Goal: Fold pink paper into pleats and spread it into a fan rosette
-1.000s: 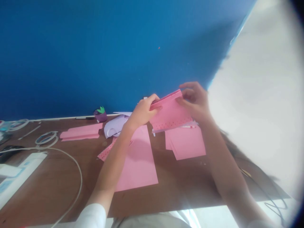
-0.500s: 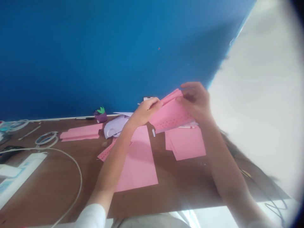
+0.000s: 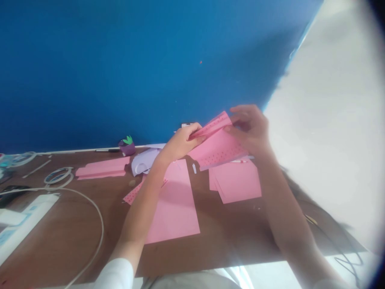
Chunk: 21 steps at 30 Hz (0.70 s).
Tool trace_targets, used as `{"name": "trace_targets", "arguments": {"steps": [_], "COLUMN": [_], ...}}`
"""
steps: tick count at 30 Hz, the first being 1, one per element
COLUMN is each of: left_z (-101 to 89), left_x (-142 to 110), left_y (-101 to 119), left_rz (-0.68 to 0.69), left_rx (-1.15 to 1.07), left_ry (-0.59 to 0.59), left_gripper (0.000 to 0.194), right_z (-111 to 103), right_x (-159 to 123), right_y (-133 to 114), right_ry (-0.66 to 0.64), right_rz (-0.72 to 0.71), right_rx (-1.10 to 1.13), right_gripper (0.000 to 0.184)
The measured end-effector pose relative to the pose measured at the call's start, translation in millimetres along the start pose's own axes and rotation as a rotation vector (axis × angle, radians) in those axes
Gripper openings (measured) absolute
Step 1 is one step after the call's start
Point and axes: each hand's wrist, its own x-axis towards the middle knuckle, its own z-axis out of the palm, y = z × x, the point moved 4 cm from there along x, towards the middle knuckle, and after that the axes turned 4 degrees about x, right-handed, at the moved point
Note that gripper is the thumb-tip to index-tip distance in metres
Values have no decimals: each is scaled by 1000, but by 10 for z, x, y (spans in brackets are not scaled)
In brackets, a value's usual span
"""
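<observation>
A folded pink paper (image 3: 219, 148) with red dotted bands is held up above the table between both hands. My left hand (image 3: 182, 142) pinches its left end, thumb in front and fingers behind. At the right end, my right hand (image 3: 248, 126) grips the paper's edge between thumb and fingers. The upper flap tilts forward and shows its dotted band. Below lie a large pink sheet (image 3: 177, 208), partly under my left forearm, and smaller pink sheets (image 3: 239, 182) on the right. A dotted pink strip (image 3: 132, 194) pokes out beside the left forearm.
Crumpled lilac paper (image 3: 144, 160) and a folded pink piece (image 3: 104, 167) lie to the left. Behind them stands a small purple pot (image 3: 128, 148) with green leaves. Tape rolls (image 3: 58, 175), a white cable (image 3: 100, 216) and a power strip (image 3: 27, 224) occupy the left side. A blue wall (image 3: 135, 72) rises behind.
The top flap of the held paper has turned toward me, so its dotted band now shows. Both hands have shifted only slightly and keep their hold.
</observation>
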Motion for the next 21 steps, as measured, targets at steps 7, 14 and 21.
{"name": "trace_targets", "arguments": {"steps": [7,14,21], "left_z": [-60,-104,-74], "left_x": [-5,-22,-20], "left_y": [28,28,30], "left_rz": [31,15,6], "left_rx": [37,-60,-122], "left_ry": [54,106,51], "left_gripper": [21,23,29], "right_z": [13,10,-3], "right_x": [6,1,-7], "right_y": [-7,15,24], "right_ry": [-48,-60,-60], "right_rz": [9,24,54], "right_rx": [26,17,8], "right_gripper": [40,43,44]}}
